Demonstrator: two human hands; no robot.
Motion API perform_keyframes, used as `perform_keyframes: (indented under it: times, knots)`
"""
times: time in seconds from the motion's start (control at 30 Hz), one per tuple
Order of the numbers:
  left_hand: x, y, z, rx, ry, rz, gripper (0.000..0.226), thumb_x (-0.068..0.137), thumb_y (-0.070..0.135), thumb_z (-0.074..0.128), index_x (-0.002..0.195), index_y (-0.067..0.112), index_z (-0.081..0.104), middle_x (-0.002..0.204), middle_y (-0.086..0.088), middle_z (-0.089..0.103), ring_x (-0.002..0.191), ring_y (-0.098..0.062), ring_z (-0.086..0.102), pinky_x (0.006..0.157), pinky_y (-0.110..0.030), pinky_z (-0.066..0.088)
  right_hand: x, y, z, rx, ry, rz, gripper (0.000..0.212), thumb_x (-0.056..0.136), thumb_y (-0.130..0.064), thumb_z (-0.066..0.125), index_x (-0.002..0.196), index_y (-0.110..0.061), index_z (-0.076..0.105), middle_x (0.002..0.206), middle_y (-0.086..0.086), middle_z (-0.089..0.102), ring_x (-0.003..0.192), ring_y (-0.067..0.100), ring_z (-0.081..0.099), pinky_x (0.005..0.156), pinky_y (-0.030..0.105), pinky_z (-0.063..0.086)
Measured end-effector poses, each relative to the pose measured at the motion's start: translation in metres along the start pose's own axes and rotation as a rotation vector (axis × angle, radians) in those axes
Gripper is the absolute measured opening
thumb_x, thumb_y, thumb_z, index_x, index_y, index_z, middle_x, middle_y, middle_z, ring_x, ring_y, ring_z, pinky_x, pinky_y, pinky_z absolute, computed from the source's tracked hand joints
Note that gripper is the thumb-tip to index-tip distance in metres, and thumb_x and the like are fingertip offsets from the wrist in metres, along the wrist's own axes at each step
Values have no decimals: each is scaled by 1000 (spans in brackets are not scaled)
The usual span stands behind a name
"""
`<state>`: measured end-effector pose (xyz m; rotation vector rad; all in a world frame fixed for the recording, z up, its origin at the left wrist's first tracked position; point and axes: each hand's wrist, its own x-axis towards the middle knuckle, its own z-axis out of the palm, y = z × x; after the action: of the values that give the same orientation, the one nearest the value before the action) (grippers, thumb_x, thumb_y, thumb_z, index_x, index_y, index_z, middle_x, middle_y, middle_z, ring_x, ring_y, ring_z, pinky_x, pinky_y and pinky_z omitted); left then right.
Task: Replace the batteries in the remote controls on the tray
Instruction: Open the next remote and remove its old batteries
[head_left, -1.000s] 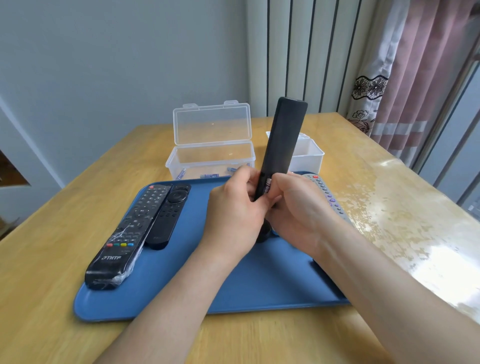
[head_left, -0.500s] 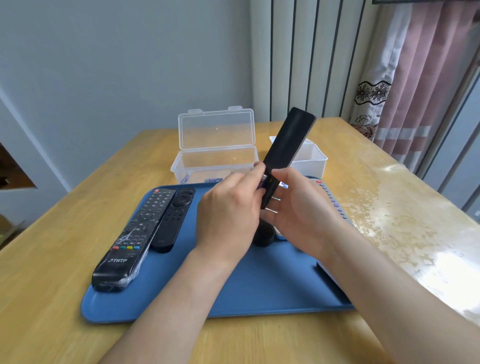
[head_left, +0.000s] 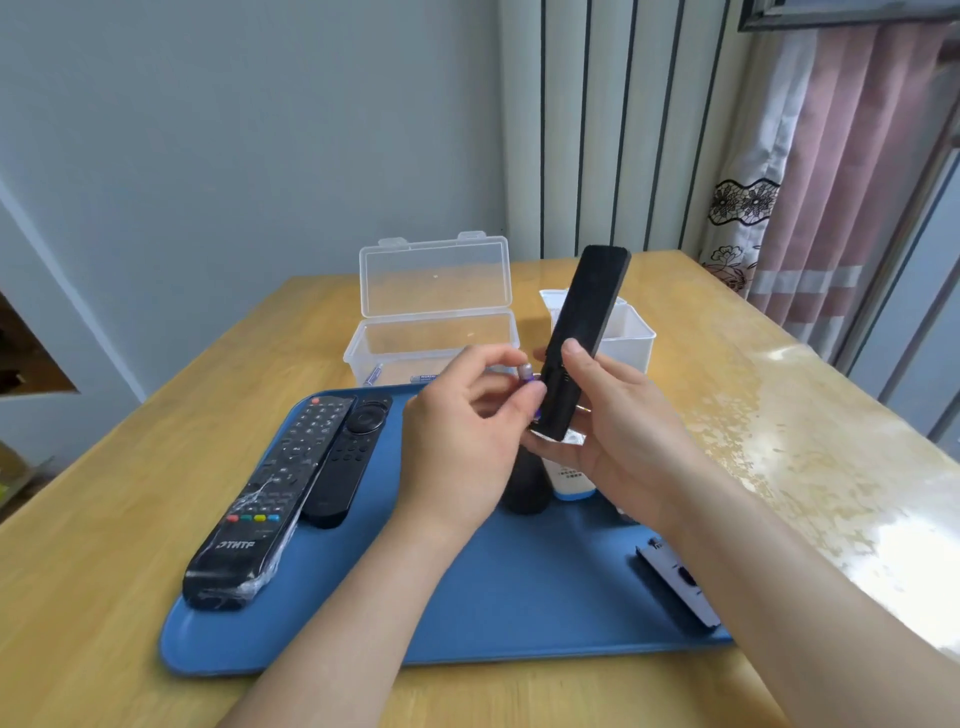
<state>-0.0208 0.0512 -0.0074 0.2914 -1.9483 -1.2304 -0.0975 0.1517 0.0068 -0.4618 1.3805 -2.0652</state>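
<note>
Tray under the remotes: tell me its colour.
The tray is plain blue, with no pattern; the head view shows it best.

this is looking like a room in a home: a pink curtain (head_left: 841, 156) with a lace flower border is hanging beyond the far right corner of the wooden table (head_left: 93, 545), a pale wall (head_left: 260, 130) is standing behind the table, and tv remotes (head_left: 270, 499) are lying on a blue tray (head_left: 519, 597) on it.
</note>
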Motion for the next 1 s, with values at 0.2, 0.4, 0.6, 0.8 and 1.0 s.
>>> perform_keyframes:
  times: [0.2, 0.4, 0.6, 0.8, 1.0]
  knots:
    - [27, -4, 7, -22, -123, -252, 22, 98, 18, 52, 96, 25, 72, 53, 8, 51, 55, 0, 47, 63, -20, 39, 17, -26, -28, -128, 164, -39, 16, 95, -3, 54, 109, -8, 60, 73, 7, 51, 58, 16, 51, 54, 26, 50]
    - [75, 1, 46, 290, -190, -173, 23, 97, 18, 52, 108, 24, 72, 109, 9, 69, 98, -9, 59, 87, -21, 43, 52, -48, -63, -440, 354, -116, 20, 90, 2, 48, 107, -4, 58, 80, 10, 50, 56, 16, 41, 53, 28, 37]
    - [114, 0, 95, 395, -214, -140, 34, 97, 9, 48, 117, 27, 70, 124, 3, 65, 111, -17, 59, 84, -20, 44, 74, -44, -81, -524, 384, -100, 12, 93, -3, 47, 90, -13, 54, 77, 10, 46, 62, 18, 41, 55, 30, 37]
    - [79, 19, 63, 264, -473, -103, 40, 88, -8, 50, 91, 23, 75, 90, 7, 74, 81, -1, 66, 82, -22, 54, 74, -51, -76, -599, 295, -135, 14, 89, 1, 49, 95, -8, 58, 73, 8, 47, 55, 17, 39, 49, 27, 33]
    - [-5, 42, 25, 493, -1090, 59, 26, 80, 30, 75, 105, 34, 73, 100, 12, 71, 87, -3, 61, 76, -16, 46, 56, -64, -58, -678, 117, -131, 8, 89, -5, 55, 96, -9, 59, 66, 4, 51, 47, 13, 40, 44, 23, 34]
